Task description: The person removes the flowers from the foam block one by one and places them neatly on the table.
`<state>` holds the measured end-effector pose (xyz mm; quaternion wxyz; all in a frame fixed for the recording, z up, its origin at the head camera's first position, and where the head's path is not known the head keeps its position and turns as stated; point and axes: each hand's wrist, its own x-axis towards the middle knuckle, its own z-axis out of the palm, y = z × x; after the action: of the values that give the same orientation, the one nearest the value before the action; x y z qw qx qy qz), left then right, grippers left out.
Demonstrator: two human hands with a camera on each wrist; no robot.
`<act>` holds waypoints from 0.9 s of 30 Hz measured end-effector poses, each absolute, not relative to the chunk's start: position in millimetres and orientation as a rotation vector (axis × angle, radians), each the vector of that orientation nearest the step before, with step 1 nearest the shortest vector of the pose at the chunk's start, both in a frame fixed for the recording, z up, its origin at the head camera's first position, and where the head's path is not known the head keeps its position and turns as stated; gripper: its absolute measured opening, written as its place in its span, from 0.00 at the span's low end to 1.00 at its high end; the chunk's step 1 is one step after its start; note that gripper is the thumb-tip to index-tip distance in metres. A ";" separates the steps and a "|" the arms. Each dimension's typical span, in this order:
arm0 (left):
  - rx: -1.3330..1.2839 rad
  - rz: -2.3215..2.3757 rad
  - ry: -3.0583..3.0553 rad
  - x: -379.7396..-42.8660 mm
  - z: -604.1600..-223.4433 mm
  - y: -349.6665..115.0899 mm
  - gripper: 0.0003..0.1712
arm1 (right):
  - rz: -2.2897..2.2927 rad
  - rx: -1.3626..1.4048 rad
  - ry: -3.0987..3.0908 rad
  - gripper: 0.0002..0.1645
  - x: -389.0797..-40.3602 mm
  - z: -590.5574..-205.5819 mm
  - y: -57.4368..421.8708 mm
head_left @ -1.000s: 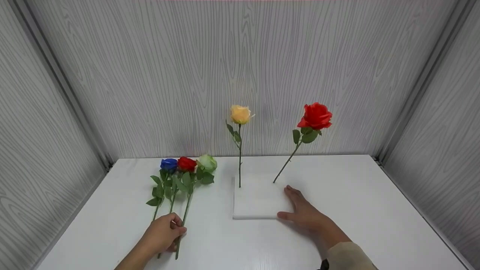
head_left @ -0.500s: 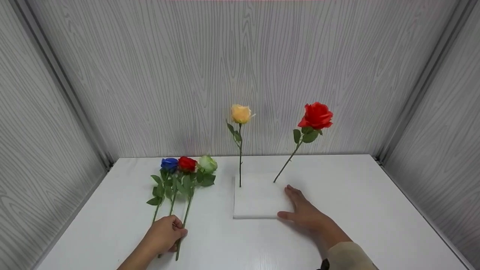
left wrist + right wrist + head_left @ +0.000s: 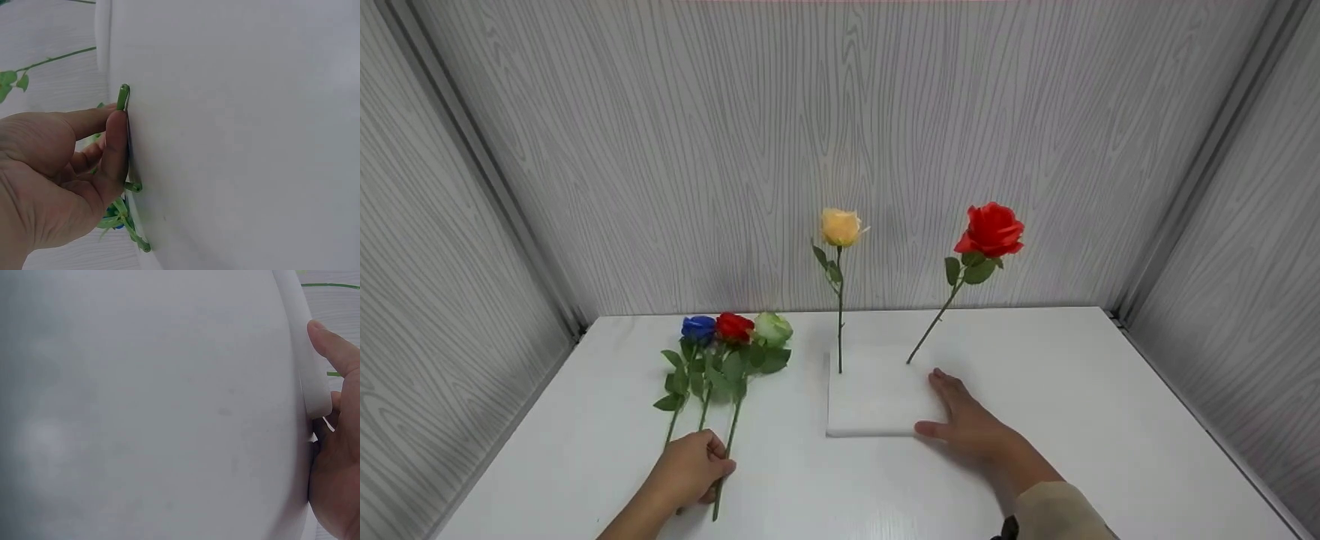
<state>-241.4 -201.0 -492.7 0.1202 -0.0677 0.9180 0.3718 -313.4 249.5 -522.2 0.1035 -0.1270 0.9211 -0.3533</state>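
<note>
A grey wood-grained wall (image 3: pixel 840 112) rises behind the scene, with matching side panels (image 3: pixel 442 300) to the left and right. In front of it stretches a white table (image 3: pixel 1095 420), its far edge close to the foot of the wall.

A flat white block (image 3: pixel 877 409) lies on the table near the middle. Two roses stand in it: a large red rose (image 3: pixel 991 230), its stem leaning well to the right from the rear of the block, and a yellow rose (image 3: pixel 841 228), nearly upright near the left edge.

Left of the block, three more roses lie side by side on the table, blooms toward the wall and leaves overlapping: a blue rose (image 3: pixel 699 330) on the left, a smaller red rose (image 3: pixel 734 328) in the middle, and a pale green rose (image 3: pixel 773 328) on the right.

The right hand (image 3: pixel 966 427) rests at the block's right side, thumb at the near corner and fingers farther back along the edge, spread widely apart. A beige sleeve (image 3: pixel 1054 512) covers that forearm. The left hand (image 3: pixel 696 466) pinches the green rose's stem between thumb and finger, low down near its cut end.

In the left wrist view, the pinched stem end (image 3: pixel 122 97) pokes out past the fingertips, while two other stem ends (image 3: pixel 144 245) lie apart from it along the table.
</note>
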 end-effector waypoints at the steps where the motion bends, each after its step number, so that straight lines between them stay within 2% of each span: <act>1: -0.197 1.085 2.685 -241.3 -492.7 -201.1 0.09 | -1.035 -0.367 2.720 0.66 -314.1 -523.1 249.7; 12: -0.185 1.025 2.701 -243.0 -491.2 -200.7 0.11 | -1.058 -0.346 2.717 0.65 -313.0 -521.4 247.5; 27: -0.007 0.778 2.871 -250.3 -485.4 -190.8 0.16 | -1.050 -0.345 2.720 0.66 -314.2 -521.8 248.8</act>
<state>-250.3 -190.8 -485.4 0.0835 -0.0024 0.9619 0.2605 -314.2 248.8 -521.8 0.1026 -0.1168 0.9216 -0.3556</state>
